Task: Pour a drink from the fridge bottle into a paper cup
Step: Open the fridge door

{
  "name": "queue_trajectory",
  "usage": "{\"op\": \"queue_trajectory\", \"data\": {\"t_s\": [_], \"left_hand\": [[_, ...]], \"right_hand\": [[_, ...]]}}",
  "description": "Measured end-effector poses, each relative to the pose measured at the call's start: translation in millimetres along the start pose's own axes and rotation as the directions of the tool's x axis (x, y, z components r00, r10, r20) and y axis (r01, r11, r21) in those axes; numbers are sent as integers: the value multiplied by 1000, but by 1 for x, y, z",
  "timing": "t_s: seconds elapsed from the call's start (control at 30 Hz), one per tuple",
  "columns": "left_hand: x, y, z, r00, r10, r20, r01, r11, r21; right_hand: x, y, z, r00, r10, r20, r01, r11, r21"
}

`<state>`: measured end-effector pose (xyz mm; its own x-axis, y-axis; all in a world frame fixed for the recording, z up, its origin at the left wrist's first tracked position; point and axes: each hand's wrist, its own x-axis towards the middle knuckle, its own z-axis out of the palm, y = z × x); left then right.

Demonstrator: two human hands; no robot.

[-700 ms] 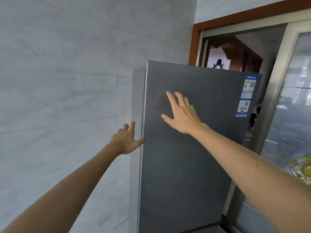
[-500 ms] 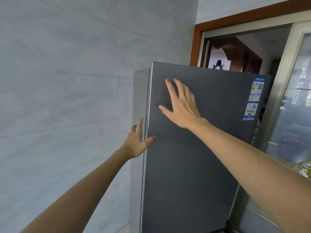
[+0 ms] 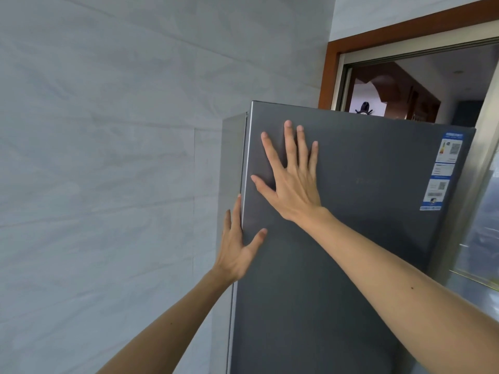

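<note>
A wall (image 3: 108, 157) of large pale grey tiles with faint marbled streaks fills the space to the left of the hands, its grout lines running level and one upright seam close by. Above and to the right of them, a reddish-brown wooden door frame (image 3: 328, 76) borders an opening with a pale metal inner frame (image 3: 344, 85). Through it, beyond the hands, lies a dimmer room with dark wooden cabinetry (image 3: 410, 95) and a white ceiling (image 3: 445, 68). Far right, a glass panel (image 3: 486, 225) catches daylight reflections. Soft, even light falls on the tiles.
</note>
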<state>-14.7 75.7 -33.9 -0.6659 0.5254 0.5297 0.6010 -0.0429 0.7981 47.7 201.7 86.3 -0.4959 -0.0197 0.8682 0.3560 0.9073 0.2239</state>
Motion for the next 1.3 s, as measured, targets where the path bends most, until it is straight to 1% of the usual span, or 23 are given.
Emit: {"op": "queue_trajectory", "data": {"t_s": [0.17,0.3,0.43,0.6,0.93,1.3], "left_hand": [[-1,-2,7,999,13,-31,-18,987,-158],[-2,-3,10,999,3,-42,-11,978,-210],[-5,0,13,998,5,-68,-20,973,-229],[-10,0,20,995,-3,-102,-23,965,-261],[-13,3,26,986,-21,-167,-22,968,-249],[-22,12,24,990,-32,-136,-4,966,-257]], "right_hand": [[1,-1,11,996,-1,-84,-1,1000,-18],[2,-4,16,991,8,-134,-15,999,-51],[2,-4,16,989,7,-147,-16,998,-59],[2,-4,14,992,16,-128,-23,998,-58],[1,-5,13,994,11,-111,-18,998,-57],[-1,-5,9,993,6,-116,-9,1000,-26]]}}
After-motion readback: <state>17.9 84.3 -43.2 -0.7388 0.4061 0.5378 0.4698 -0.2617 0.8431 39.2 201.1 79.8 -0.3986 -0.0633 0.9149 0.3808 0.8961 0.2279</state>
